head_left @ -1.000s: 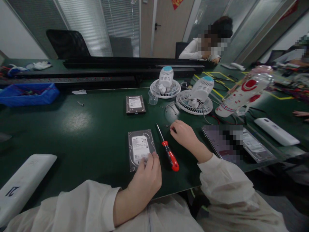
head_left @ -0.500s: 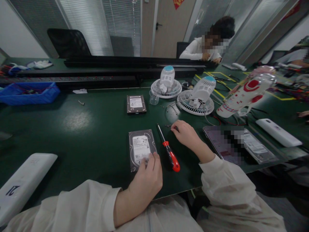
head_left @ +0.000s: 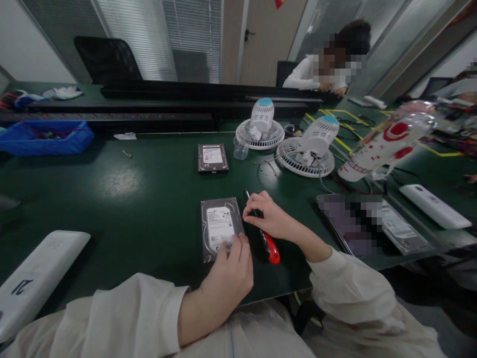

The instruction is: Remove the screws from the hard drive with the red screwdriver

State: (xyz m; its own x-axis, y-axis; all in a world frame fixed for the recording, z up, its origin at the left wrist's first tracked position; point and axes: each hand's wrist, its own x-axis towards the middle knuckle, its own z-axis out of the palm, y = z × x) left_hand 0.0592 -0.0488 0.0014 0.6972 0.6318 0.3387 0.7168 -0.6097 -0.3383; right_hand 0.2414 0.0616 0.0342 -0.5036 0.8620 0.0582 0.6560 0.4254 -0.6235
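Note:
A hard drive (head_left: 219,223) with a white label lies flat on the green table near its front edge. At the drive's lower right corner rests my left hand (head_left: 233,263), its curled fingers gripping that edge; the thumb is mostly hidden. My right hand (head_left: 268,216) is just off the drive's right edge, thumb and forefinger pinched together. Whatever sits in that pinch is too small to make out. Beneath the right hand lies a screwdriver (head_left: 270,247) with a red and black handle, partly covered by the hand.
Farther back is a second hard drive (head_left: 212,160), beside a small clear cup (head_left: 240,149). Two white fans (head_left: 306,158) and a patterned bottle (head_left: 372,154) stand right of it. A phone (head_left: 345,226) lies at right, a blue tray (head_left: 67,141) at left. Another person (head_left: 305,74) sits opposite.
My right hand has moved left and slightly toward me, from the small screws to above the screwdriver beside the drive. My left hand keeps its place on the drive. The view has shifted slightly.

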